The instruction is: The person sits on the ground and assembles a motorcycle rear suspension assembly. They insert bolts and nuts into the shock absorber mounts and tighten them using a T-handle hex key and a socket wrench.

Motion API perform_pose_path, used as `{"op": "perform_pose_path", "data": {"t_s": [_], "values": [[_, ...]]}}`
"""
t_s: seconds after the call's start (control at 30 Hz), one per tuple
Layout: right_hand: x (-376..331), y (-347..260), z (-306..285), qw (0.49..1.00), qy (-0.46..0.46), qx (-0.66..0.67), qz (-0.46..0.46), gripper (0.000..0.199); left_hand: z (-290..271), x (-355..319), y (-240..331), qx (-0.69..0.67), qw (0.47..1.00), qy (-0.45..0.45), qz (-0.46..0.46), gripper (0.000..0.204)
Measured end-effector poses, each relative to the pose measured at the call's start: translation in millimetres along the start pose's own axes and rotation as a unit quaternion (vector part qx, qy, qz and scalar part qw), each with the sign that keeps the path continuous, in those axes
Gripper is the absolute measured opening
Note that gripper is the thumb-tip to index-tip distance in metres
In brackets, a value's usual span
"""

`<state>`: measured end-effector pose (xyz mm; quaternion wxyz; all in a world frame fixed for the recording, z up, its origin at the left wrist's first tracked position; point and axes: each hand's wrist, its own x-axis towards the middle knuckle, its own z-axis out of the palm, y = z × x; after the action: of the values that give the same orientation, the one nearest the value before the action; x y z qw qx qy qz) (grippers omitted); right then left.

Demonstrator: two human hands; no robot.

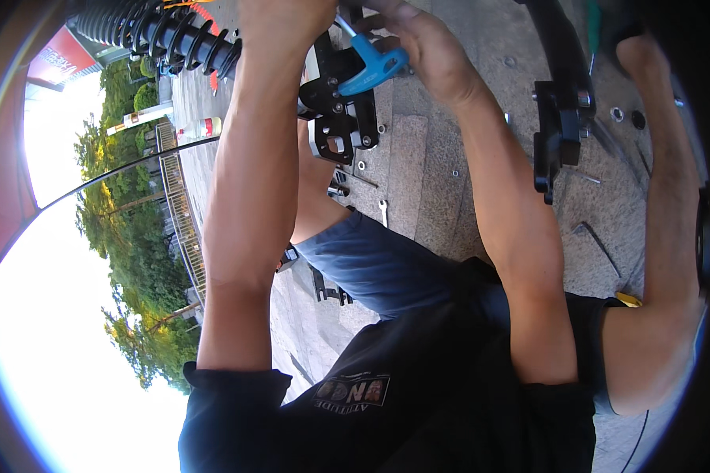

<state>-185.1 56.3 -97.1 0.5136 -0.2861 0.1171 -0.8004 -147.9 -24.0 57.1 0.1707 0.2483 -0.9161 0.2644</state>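
Observation:
At the top edge, my left hand [285, 20] is cut off by the frame, its fingers out of sight, beside a black shock absorber with a coil spring [189, 43]. My right hand [426, 47] has its fingers curled in behind the blue handle of a T-handle hex key [373, 69], apparently closed on it, though the contact is partly hidden. The key's metal shaft slants up toward my left hand. Just below the handle is a black metal bracket [331, 138] with bolts and a square cutout.
On the paving lie an open-end wrench [383, 211], an L-shaped hex key [599, 246], sockets [338, 189] and several nuts. A second black bracket [556, 142] hangs at right. A co-worker's arm [670, 181] reaches up there, near a green-handled tool [593, 27].

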Motion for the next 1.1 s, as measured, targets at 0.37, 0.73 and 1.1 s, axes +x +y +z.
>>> {"op": "perform_pose_path", "data": {"t_s": [0.37, 0.73, 1.1], "values": [[1.0, 23.4, -7.3, 0.969, 0.108, -0.191, -0.117, 0.055, 39.1, 12.2, 9.8, -0.312, 0.856, -0.299, -0.283, 0.063], [-110.5, 1.8, 14.8, 0.802, 0.157, -0.567, 0.105, 0.041, -68.3, -48.9, -23.9, -0.676, 0.709, -0.104, -0.172, 0.053], [-50.5, -48.0, 81.5, 0.758, 0.106, -0.588, -0.261, 0.031, -33.6, -200.4, -94.8, -0.680, 0.571, -0.017, -0.460, 0.040]]}}
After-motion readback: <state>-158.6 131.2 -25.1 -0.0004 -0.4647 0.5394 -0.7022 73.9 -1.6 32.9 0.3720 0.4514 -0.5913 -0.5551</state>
